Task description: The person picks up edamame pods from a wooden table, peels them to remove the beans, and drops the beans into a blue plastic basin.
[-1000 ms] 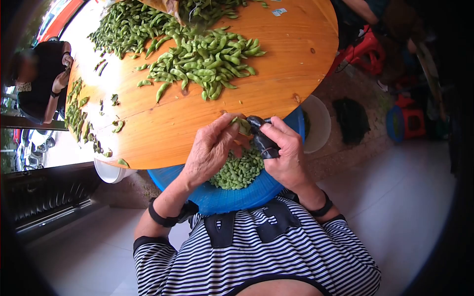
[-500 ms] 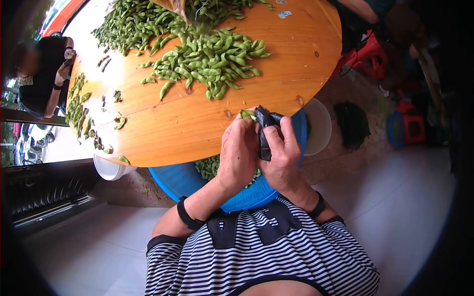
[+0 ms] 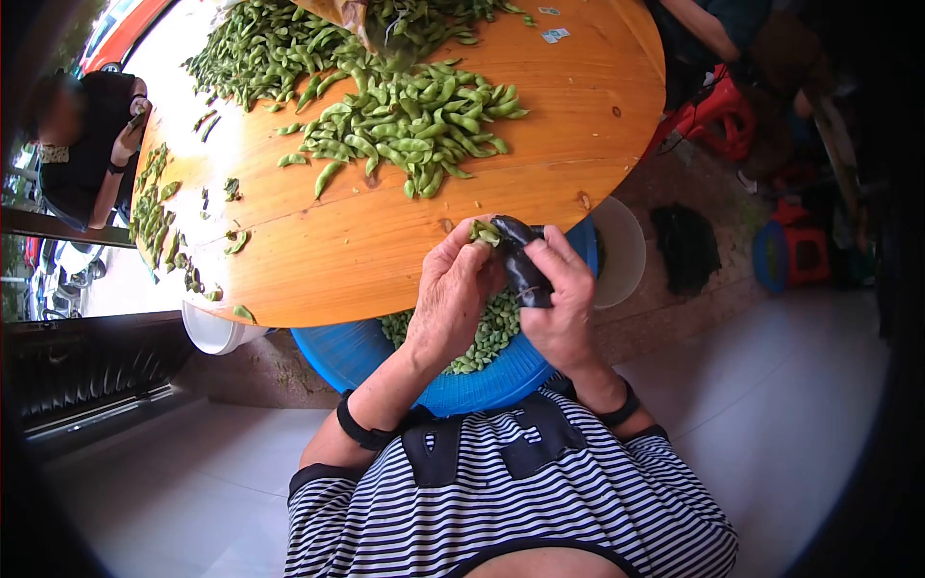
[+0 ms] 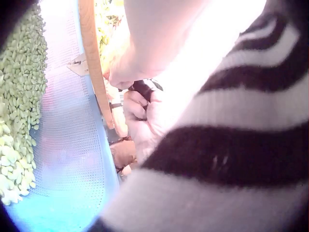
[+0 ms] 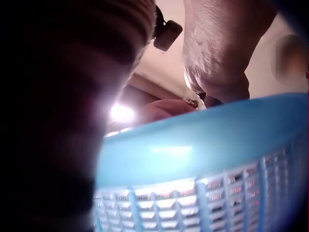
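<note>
My left hand (image 3: 449, 299) pinches a green soybean pod (image 3: 485, 232) between thumb and fingers, close to the table's near edge. Black covers (image 3: 525, 275) wrap the thumb and a finger of my right hand (image 3: 567, 306), whose covered tips pinch the pod's right end. Below both hands is a blue mesh basket (image 3: 323, 358) with many shelled green beans (image 3: 489, 337). These beans (image 4: 19, 96) show closer in the left wrist view. In the right wrist view the basket's rim (image 5: 193, 137) hides much of the hands.
A large heap of pods (image 3: 405, 125) covers part of the wooden table (image 3: 568, 125), with scattered pods (image 3: 154, 222) at its left. White buckets (image 3: 621, 252) (image 3: 214, 329) stand below the table. Another person (image 3: 92, 149) is at the left, and a red stool (image 3: 723, 116) stands at the right.
Both hands came close together over the basket and tilted inward, then parted slightly, showing the beans again. The pod stays between the fingertips throughout.
</note>
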Motion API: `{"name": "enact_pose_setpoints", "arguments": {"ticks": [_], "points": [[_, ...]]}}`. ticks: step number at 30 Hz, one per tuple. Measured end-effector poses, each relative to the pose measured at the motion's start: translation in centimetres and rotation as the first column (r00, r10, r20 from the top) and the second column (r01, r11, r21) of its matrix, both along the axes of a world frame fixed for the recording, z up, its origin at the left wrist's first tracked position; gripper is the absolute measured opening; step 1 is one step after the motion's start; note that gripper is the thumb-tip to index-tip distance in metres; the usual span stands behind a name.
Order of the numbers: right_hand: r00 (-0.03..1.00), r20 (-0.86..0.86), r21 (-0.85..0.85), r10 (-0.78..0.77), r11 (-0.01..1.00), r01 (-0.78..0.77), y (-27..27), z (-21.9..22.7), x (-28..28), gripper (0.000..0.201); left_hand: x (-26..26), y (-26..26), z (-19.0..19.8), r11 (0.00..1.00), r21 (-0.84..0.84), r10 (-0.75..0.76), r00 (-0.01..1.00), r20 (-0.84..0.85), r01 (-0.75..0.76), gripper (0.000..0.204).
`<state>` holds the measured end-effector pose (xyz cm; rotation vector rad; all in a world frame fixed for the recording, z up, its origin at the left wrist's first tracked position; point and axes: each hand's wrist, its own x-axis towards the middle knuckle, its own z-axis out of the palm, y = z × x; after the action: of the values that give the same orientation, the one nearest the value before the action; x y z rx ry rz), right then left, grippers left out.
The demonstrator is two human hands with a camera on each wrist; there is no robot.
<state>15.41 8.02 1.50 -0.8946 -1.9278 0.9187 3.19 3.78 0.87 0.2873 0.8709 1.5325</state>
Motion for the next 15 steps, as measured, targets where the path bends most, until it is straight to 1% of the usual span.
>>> {"name": "enact_pose_setpoints", "arguments": {"ticks": [1, 2, 3, 4, 5, 6, 7, 8, 10, 11, 12, 13, 14, 15], "points": [[0.998, -0.035, -0.146, 0.043, 0.988, -0.048, 0.4, 0.5, 0.5, 0.029, -0.5, -0.1, 0.2, 1.000, 0.001, 0.000, 1.000, 0.000, 0.000, 0.021], [0.982, -0.183, -0.507, 0.044, 0.851, -0.133, 0.7, 0.8, 1.0, 0.024, -1.3, -0.2, 0.3, 0.995, -0.013, -0.097, 0.994, -0.058, 0.096, 0.021], [0.921, -0.390, -0.689, 0.022, 0.656, -0.308, 1.0, 1.2, 1.4, 0.022, -2.0, -0.4, 0.5, 0.981, -0.032, -0.193, 0.975, -0.114, 0.191, 0.021], [0.870, -0.492, -0.710, 0.006, 0.575, -0.406, 1.3, 1.0, 1.7, 0.024, -2.4, -0.4, 1.4, 0.974, -0.067, -0.224, 0.961, -0.161, 0.216, 0.023], [0.809, -0.587, -0.712, -0.020, 0.489, -0.504, 1.5, 0.6, 1.9, 0.027, -2.9, -0.6, 1.3, 0.974, -0.067, -0.222, 0.962, -0.159, 0.214, 0.023], [0.810, -0.586, -0.712, -0.018, 0.488, -0.504, 1.7, 0.4, 2.2, 0.027, -3.5, -0.7, 1.1, 0.962, -0.045, -0.271, 0.947, -0.174, 0.268, 0.025], [0.743, -0.669, -0.674, -0.020, 0.439, -0.594, 1.9, 0.1, 2.4, 0.030, -4.0, -0.9, 0.9, 0.947, -0.024, -0.319, 0.928, -0.192, 0.321, 0.029], [0.668, -0.744, -0.623, -0.029, 0.390, -0.678, 2.0, -0.1, 2.6, 0.034, -4.3, -0.9, 0.7, 0.947, -0.025, -0.319, 0.928, -0.192, 0.321, 0.029], [0.658, -0.753, -0.613, -0.013, 0.377, -0.694, 2.2, -0.5, 2.7, 0.036, -4.8, -0.8, 0.2, 0.914, 0.144, -0.368, 0.924, -0.106, 0.380, 0.030], [0.648, -0.762, -0.602, 0.003, 0.364, -0.711, 2.3, -0.6, 2.7, 0.039, -4.7, -0.8, 0.1, 0.914, 0.144, -0.368, 0.924, -0.105, 0.380, 0.030], [0.648, -0.762, -0.603, 0.003, 0.364, -0.710, 2.4, -0.7, 2.8, 0.039, -4.7, -0.8, 0.0, 0.923, 0.141, -0.357, 0.933, -0.038, 0.359, 0.029], [0.621, -0.784, -0.587, -0.006, 0.335, -0.737, 2.5, -0.8, 2.8, 0.037, -4.6, -0.8, -0.1, 0.931, 0.136, -0.345, 0.938, 0.030, 0.338, 0.028], [0.594, -0.804, -0.569, -0.016, 0.306, -0.763, 2.6, -0.8, 2.9, 0.035, -4.3, -0.7, -0.2, 0.931, 0.137, -0.345, 0.938, 0.030, 0.338, 0.028], [0.596, -0.803, -0.572, -0.016, 0.305, -0.762, 2.3, -0.5, 2.7, 0.035, -4.0, -0.7, -0.4, 0.960, 0.067, -0.277, 0.959, 0.061, 0.273, 0.028]]}}
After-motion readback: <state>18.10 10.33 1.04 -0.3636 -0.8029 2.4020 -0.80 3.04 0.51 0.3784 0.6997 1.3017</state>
